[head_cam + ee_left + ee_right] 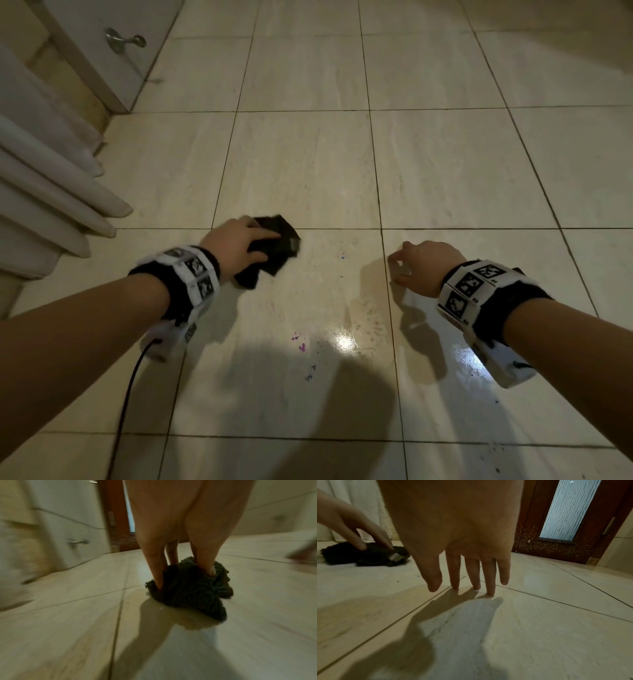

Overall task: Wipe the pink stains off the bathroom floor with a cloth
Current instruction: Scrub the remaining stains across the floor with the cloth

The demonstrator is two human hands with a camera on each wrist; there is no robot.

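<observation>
Dark, fuzzy cloth (270, 247) lies bunched on the tiled floor (445, 164), the left hand (236, 241) gripping it with curled fingers. Only the head view shows the pink stains (301, 344), nearer the person, apart from the cloth. The right hand (462, 561) holds nothing, its straight fingertips (490, 592) touching the tile.

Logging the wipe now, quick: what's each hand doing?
Left hand: grips the dark cloth against the floor.
Right hand: open, empty, fingertips on the tile.
</observation>
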